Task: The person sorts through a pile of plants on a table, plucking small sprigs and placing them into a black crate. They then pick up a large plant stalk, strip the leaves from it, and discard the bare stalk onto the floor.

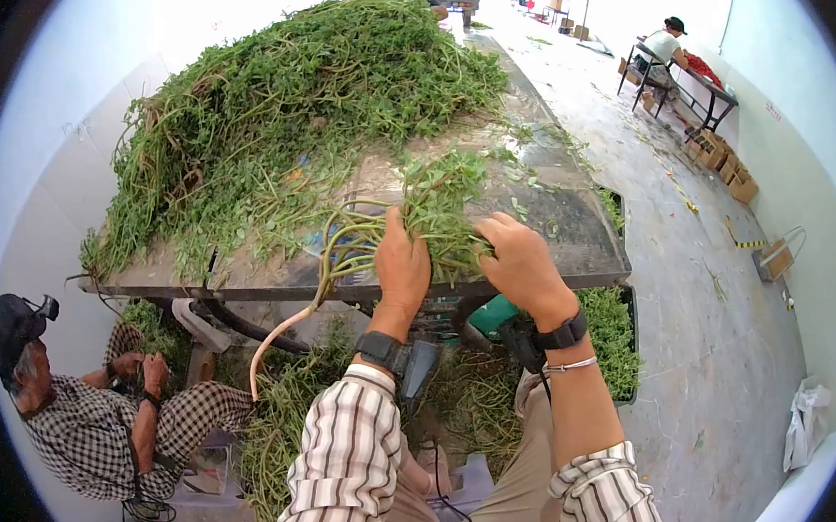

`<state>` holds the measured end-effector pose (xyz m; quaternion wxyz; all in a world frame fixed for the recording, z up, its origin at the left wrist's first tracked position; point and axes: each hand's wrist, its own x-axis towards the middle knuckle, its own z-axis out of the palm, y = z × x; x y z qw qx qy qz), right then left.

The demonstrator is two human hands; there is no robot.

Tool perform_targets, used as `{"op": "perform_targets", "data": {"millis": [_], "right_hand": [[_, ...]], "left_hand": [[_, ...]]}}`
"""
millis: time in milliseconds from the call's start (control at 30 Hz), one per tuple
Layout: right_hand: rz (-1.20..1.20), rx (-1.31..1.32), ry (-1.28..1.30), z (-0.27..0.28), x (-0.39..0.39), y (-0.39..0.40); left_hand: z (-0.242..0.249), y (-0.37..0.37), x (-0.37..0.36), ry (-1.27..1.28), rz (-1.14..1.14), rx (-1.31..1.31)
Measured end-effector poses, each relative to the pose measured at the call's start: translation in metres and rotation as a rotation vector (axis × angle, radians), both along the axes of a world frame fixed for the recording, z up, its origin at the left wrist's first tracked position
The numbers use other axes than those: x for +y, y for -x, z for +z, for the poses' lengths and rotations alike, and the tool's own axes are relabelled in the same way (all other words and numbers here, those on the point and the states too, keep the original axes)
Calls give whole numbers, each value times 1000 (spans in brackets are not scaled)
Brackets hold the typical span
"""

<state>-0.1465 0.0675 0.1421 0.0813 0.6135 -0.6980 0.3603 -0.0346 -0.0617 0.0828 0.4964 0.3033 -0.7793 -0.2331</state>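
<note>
My left hand [404, 267] is closed around a leafy green plant [444, 189] at the near edge of the table. Long bare stems [339, 242] hang out to the left of that hand, and one ends in a pale pinkish root [273, 341] curving below the tabletop. On the plant's right side, my right hand [523, 265] is closed, its thumb and finger pinching the leaves. What exactly sits between those fingertips is partly hidden.
A large heap of similar plants [300, 104] covers much of the table [581, 240]. Cut stems [486, 402] lie below around my legs. A crate of greens [610, 340] stands at lower right. A person [90, 420] sits at left; another [660, 50] sits at a far table.
</note>
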Motion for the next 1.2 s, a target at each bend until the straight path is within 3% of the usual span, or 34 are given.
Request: {"op": "perform_targets", "data": {"millis": [67, 233, 400, 467, 567, 600, 633, 700, 800, 867, 1100, 1167, 1200], "right_hand": [[-32, 13, -18, -2, 0, 3], [-84, 48, -54, 0, 2, 3], [5, 28, 30, 0, 7, 1], [-27, 27, 3, 1, 15, 3], [1, 0, 6, 5, 2, -1], [-5, 2, 7, 4, 4, 1], [-17, 6, -2, 2, 6, 0], [-37, 19, 20, 3, 7, 0], [-93, 31, 55, 6, 5, -2], [-58, -8, 208, 10, 3, -5], [-11, -100, 307, 5, -5, -9], [68, -394, 314, 3, -6, -10], [70, -392, 310, 5, -2, -7]], "left_hand": [[5, -2, 3, -95, -12, -56], [6, -1, 5, -65, 9, -39], [3, 2, 5, -42, 15, 5], [10, 2, 7, -203, -71, 94], [6, 5, 6, -81, 118, -37], [3, 4, 2, 171, 115, 33], [-2, 0, -1, 164, 127, 19], [6, 1, 3, -81, 28, -81], [3, 4, 0, -21, 41, -63], [3, 2, 1, 5, 43, -50], [2, 2, 1, -5, 23, -64], [1, 3, 0, 9, 40, -76], [1, 4, -1, 5, 42, -74]]}}
